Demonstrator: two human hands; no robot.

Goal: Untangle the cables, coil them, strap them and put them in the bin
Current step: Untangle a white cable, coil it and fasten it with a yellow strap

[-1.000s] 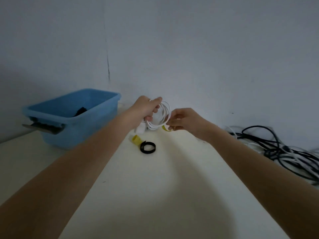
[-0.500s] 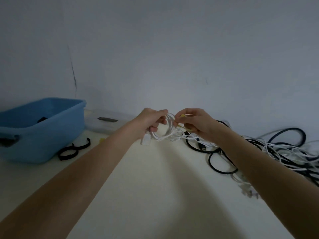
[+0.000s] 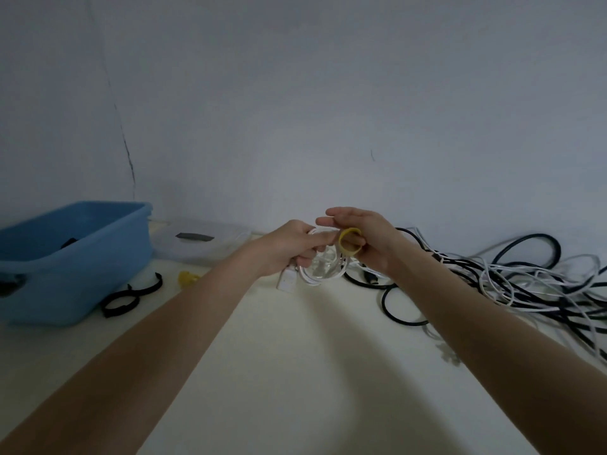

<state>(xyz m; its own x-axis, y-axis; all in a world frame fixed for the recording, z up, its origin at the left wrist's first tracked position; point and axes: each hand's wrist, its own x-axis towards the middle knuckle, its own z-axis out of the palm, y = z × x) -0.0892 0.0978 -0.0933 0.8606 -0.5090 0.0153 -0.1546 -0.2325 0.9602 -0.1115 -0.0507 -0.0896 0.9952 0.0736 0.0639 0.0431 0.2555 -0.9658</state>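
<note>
From my head view, my left hand (image 3: 292,247) grips the coiled white cable (image 3: 323,269) above the counter (image 3: 295,372) while my right hand (image 3: 364,241) pinches a yellow strap (image 3: 348,242) looped beside it, the blue bin (image 3: 75,257) far left, tangled cables (image 3: 525,287) right.

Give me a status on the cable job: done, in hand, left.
Done: something dark already lies in the blue bin, though it is too dim to identify. In hand: the left hand grips a coiled white cable while the right hand works a yellow strap around it. Left: the tangled pile of black and white cables on the table; spare black straps wait beside the bin.
</note>
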